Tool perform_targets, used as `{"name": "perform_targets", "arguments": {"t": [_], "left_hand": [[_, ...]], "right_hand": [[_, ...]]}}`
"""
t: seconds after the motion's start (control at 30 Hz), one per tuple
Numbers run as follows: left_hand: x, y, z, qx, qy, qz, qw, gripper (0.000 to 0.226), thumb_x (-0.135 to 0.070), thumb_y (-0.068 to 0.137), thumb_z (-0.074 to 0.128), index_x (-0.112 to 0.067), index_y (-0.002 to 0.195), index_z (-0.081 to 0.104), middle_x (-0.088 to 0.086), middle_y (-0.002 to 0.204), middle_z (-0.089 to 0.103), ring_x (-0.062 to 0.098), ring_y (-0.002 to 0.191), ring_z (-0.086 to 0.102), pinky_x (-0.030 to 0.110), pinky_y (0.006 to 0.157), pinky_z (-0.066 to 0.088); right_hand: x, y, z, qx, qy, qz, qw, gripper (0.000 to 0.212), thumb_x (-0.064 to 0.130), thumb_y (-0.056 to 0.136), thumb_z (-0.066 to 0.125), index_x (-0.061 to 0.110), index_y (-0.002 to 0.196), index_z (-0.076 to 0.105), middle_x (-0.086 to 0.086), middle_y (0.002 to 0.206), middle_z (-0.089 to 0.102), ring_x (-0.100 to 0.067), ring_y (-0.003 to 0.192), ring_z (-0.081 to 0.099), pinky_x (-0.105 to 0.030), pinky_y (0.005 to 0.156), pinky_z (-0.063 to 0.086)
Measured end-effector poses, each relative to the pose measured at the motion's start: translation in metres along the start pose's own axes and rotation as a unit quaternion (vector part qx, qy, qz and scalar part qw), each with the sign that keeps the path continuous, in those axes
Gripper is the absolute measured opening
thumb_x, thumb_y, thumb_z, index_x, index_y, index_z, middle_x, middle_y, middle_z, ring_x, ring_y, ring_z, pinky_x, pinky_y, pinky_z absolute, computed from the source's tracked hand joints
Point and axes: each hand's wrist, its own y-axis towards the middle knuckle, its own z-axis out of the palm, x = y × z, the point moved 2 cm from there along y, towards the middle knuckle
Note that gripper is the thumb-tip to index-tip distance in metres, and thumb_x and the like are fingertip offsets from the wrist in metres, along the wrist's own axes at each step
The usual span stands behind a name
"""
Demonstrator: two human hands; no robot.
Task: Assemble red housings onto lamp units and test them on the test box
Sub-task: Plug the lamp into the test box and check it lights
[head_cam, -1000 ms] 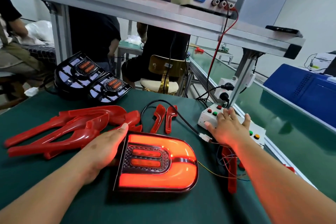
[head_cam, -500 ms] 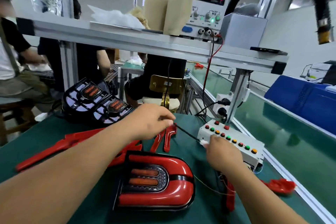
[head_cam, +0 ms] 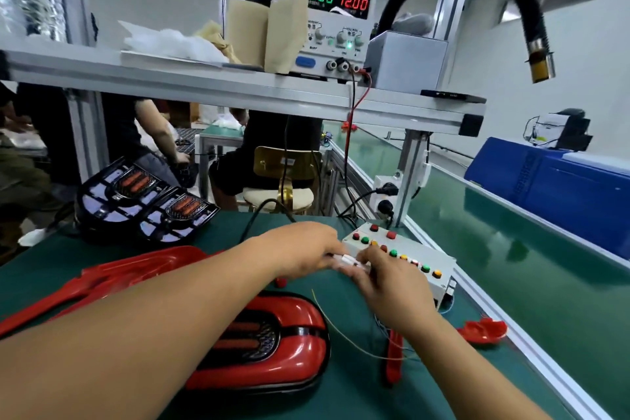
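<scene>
Pinching one white connector [head_cam: 347, 260], left hand [head_cam: 303, 249] and right hand [head_cam: 392, 286] meet beside test box [head_cam: 421, 249].

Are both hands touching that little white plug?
Touching. The head view shows the left hand and right hand pinching the white plug from opposite sides.

Dark green matted workbench [head_cam: 341, 399] carries it all. Glossy red-housed lamp unit [head_cam: 283, 344] front and centre, long red plastic housings [head_cam: 136, 269] piled to its left. Two bare black lamp units [head_cam: 146, 201] at the far-left edge, white button-studded test box [head_cam: 419, 259] far right, small red plastic piece [head_cam: 484, 331] near the right rim.
</scene>
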Motion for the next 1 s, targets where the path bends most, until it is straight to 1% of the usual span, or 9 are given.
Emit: {"name": "perform_targets", "arguments": {"t": [0.1,0.17,0.27,0.43,0.53,0.6,0.73,0.9,1.0], "left_hand": [[0.012,-0.007,-0.007,-0.035,-0.043,-0.035,0.998,0.020,-0.030,0.100,0.052,-0.016,0.107,0.064,0.000,0.093,0.053,0.022,0.094,0.054,0.038,0.084,0.043],[0.022,-0.014,-0.016,-0.114,-0.098,-0.087,0.985,0.017,-0.031,0.099,0.054,-0.018,0.106,0.063,-0.002,0.099,0.060,0.019,0.096,0.056,0.034,0.083,0.043],[0.047,-0.032,-0.029,-0.242,-0.196,-0.164,0.936,0.015,-0.029,0.096,0.059,-0.022,0.110,0.060,-0.007,0.100,0.062,0.016,0.095,0.058,0.027,0.074,0.039],[0.073,-0.082,-0.035,-0.382,-0.423,-0.194,0.798,0.013,-0.015,0.099,0.054,-0.027,0.098,0.057,-0.001,0.111,0.069,0.021,0.107,0.063,0.043,0.101,0.044],[0.078,-0.117,-0.027,-0.438,-0.480,-0.216,0.728,0.021,-0.009,0.102,0.046,-0.026,0.097,0.057,-0.003,0.119,0.064,0.030,0.104,0.059,0.047,0.107,0.039],[0.079,-0.143,-0.019,-0.463,-0.537,-0.225,0.668,0.021,-0.010,0.103,0.044,-0.025,0.098,0.058,-0.005,0.122,0.062,0.014,0.106,0.057,0.036,0.101,0.042],[0.071,-0.192,0.004,-0.494,-0.628,-0.257,0.544,0.022,-0.002,0.100,0.045,-0.015,0.087,0.058,0.004,0.126,0.065,0.022,0.116,0.061,0.039,0.102,0.042],[0.053,-0.230,0.035,-0.501,-0.667,-0.295,0.466,0.028,-0.008,0.088,0.059,-0.021,0.063,0.061,0.009,0.115,0.071,0.016,0.113,0.063,0.034,0.090,0.046],[0.054,-0.238,0.047,-0.510,-0.655,-0.333,0.447,0.026,0.004,0.091,0.054,-0.018,0.080,0.059,0.006,0.113,0.071,0.012,0.103,0.065,0.027,0.068,0.041]], "right_hand": [[-0.006,0.001,0.001,0.041,-0.055,0.055,0.996,0.061,0.076,0.084,0.037,0.027,0.116,0.054,0.003,0.098,0.069,-0.023,0.093,0.064,-0.032,0.064,0.039],[-0.006,0.002,0.003,0.086,-0.129,0.077,0.985,0.067,0.075,0.087,0.032,0.029,0.135,0.045,0.002,0.128,0.055,-0.022,0.118,0.053,-0.035,0.090,0.037],[0.014,0.004,0.001,0.083,-0.038,0.042,0.995,0.065,0.063,0.092,0.044,0.029,0.147,0.036,0.005,0.142,0.039,-0.016,0.132,0.038,-0.034,0.109,0.027],[0.078,0.007,0.020,0.237,0.269,-0.048,0.932,0.053,0.058,0.090,0.056,0.030,0.135,0.055,0.009,0.127,0.057,-0.001,0.115,0.053,-0.020,0.099,0.041],[0.097,0.019,0.038,0.323,0.237,-0.062,0.914,0.062,0.067,0.086,0.053,0.029,0.135,0.054,0.006,0.133,0.054,-0.005,0.119,0.052,-0.021,0.100,0.038],[0.102,0.026,0.045,0.362,0.236,-0.056,0.900,0.063,0.071,0.082,0.055,0.027,0.126,0.060,0.006,0.119,0.062,-0.006,0.107,0.058,-0.027,0.099,0.045],[0.105,0.033,0.055,0.437,0.252,-0.026,0.863,0.061,0.080,0.067,0.060,0.030,0.102,0.068,0.014,0.092,0.068,-0.006,0.092,0.065,-0.028,0.091,0.051],[0.106,0.038,0.058,0.465,0.214,-0.036,0.858,0.054,0.071,0.077,0.062,0.025,0.105,0.067,0.002,0.101,0.071,-0.011,0.091,0.066,-0.028,0.085,0.052],[0.106,0.036,0.058,0.466,0.223,-0.033,0.856,0.049,0.067,0.080,0.062,0.024,0.102,0.067,0.006,0.092,0.069,-0.007,0.083,0.065,-0.023,0.075,0.050]]}}
